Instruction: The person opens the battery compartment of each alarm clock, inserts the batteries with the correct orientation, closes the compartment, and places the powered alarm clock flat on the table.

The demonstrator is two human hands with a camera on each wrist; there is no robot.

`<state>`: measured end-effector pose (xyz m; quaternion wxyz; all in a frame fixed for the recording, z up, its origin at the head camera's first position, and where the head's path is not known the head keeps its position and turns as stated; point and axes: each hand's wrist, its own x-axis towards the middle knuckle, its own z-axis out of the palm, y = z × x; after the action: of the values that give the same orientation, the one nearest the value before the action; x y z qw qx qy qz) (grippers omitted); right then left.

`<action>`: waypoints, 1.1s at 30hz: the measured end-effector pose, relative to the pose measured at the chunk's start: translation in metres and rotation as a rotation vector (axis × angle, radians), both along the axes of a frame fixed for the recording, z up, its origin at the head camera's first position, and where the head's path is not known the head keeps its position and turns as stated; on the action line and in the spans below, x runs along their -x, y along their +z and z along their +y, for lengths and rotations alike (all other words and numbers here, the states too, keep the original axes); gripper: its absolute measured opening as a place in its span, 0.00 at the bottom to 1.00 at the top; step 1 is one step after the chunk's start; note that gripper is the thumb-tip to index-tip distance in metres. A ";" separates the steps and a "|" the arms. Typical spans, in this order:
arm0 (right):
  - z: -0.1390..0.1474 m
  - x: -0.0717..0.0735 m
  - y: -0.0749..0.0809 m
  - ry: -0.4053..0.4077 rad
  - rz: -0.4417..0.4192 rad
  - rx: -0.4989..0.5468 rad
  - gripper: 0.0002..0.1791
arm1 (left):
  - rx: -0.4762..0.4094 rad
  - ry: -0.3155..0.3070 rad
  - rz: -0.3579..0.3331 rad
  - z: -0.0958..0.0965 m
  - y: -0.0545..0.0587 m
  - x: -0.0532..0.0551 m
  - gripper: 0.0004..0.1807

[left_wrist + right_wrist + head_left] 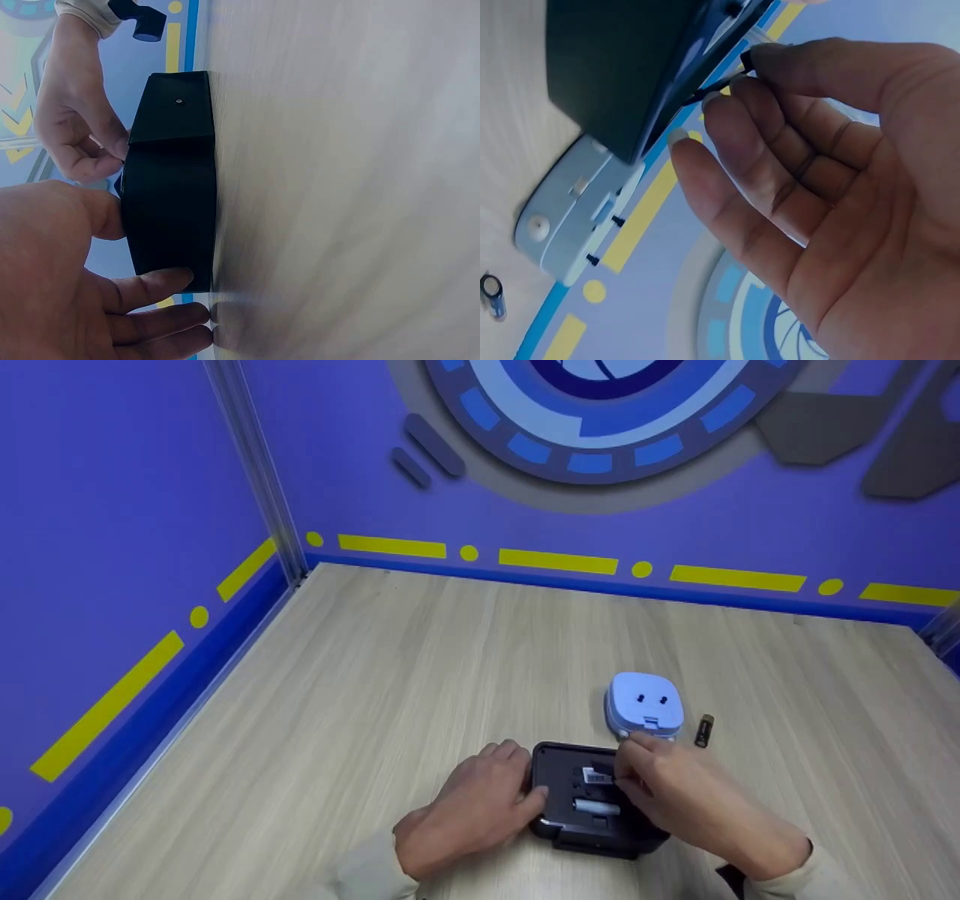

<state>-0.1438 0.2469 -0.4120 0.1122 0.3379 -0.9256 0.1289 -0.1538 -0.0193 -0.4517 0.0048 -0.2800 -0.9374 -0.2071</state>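
Note:
A black box-shaped device lies on the table with its underside up, a silver battery and a white label showing in its recess. My left hand holds the device's left side; in the left wrist view the thumb lies at the top edge and the index finger against the side wall. Over the device's right half, my right hand pinches a small thin black piece, perhaps a battery cover. Its far end and the recess's right part are hidden by the fingers.
A light-blue rounded case with two small black pegs on top stands just behind the device. To its right lies a loose black-and-gold battery. Blue panels with yellow marks border the wooden table at the back and left.

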 end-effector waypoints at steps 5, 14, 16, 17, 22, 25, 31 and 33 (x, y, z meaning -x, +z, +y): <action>-0.005 -0.005 -0.002 0.056 -0.018 0.024 0.19 | -0.003 -0.002 0.007 0.000 -0.001 0.000 0.22; -0.011 -0.011 -0.004 0.062 -0.044 0.004 0.18 | -0.009 -0.002 0.009 0.000 -0.001 0.001 0.22; -0.012 -0.011 -0.003 0.060 -0.044 0.010 0.18 | -0.009 -0.003 0.009 0.000 -0.001 0.001 0.21; -0.012 -0.012 -0.002 0.057 -0.045 0.010 0.18 | -0.008 -0.002 0.006 0.000 -0.002 0.001 0.21; -0.014 -0.014 0.000 0.057 -0.023 0.013 0.20 | 0.000 0.000 -0.009 0.001 -0.002 0.002 0.22; -0.014 -0.014 -0.002 0.060 -0.025 0.008 0.21 | -0.003 -0.002 -0.007 0.001 -0.001 0.002 0.21; -0.014 -0.012 -0.004 0.058 -0.048 -0.007 0.20 | -0.010 -0.006 -0.010 0.000 -0.002 0.002 0.21; -0.014 -0.012 -0.003 0.059 -0.054 -0.009 0.20 | -0.009 -0.007 -0.011 0.000 -0.002 0.002 0.22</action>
<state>-0.1315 0.2324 -0.4155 0.0820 0.3619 -0.9185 0.1370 -0.1561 -0.0189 -0.4539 0.0004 -0.2820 -0.9355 -0.2129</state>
